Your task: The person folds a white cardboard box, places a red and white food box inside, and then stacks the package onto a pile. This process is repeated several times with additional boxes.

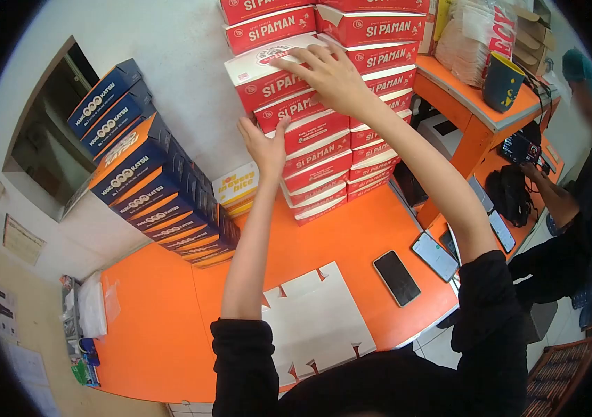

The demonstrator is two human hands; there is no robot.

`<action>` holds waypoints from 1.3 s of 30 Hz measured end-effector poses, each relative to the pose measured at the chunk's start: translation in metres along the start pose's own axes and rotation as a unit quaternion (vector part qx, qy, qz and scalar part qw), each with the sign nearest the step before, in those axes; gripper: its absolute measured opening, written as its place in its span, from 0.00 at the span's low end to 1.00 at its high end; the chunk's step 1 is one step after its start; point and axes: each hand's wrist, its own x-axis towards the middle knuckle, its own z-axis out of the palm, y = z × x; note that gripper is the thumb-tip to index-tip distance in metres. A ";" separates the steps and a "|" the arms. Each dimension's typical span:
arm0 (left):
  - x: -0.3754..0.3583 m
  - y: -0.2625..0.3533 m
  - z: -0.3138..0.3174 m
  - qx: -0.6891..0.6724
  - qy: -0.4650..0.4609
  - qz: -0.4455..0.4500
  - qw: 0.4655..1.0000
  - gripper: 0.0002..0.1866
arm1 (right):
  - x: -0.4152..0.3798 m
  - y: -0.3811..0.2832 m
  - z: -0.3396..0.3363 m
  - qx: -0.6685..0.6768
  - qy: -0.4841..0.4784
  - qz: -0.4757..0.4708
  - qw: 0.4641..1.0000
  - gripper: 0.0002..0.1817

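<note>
Two tall stacks of red and white "SI PAMAN" food boxes [317,158] stand in front of me. My right hand [334,78] lies over a white-topped box [248,68] high in the left stack, fingers spread across its lid. Lower down, my left hand [265,147] is raised against the left stack's side, thumb and fingers apart. Whether its fingertips press on a box is hard to see. Below my arms, a flat white sheet [320,323] with several small brown marks lies on the orange table [150,333].
Blue and orange "KATSU" boxes [164,198] are stacked at left. A yellow and white box [239,184] sits between stacks. Phones [396,278] lie at right. A dark mug [502,82] stands on an orange shelf [449,80]. Another person [574,201] is at far right.
</note>
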 end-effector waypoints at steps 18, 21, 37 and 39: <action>-0.003 0.042 -0.037 0.097 -0.018 0.129 0.987 0.39 | 0.003 -0.008 -0.061 -0.144 0.069 0.022 0.987 0.24; -0.067 0.084 -0.072 0.037 -0.046 0.121 0.991 0.28 | -0.016 -0.005 -0.056 -0.012 0.065 0.032 0.997 0.32; -0.383 0.083 -0.228 0.027 -0.609 -0.116 0.784 0.18 | -0.395 -0.278 -0.215 0.556 -0.473 0.044 0.682 0.12; -0.390 0.060 -0.229 -0.022 -0.643 -0.187 0.742 0.16 | -0.377 -0.264 -0.220 0.563 -0.509 0.088 0.645 0.07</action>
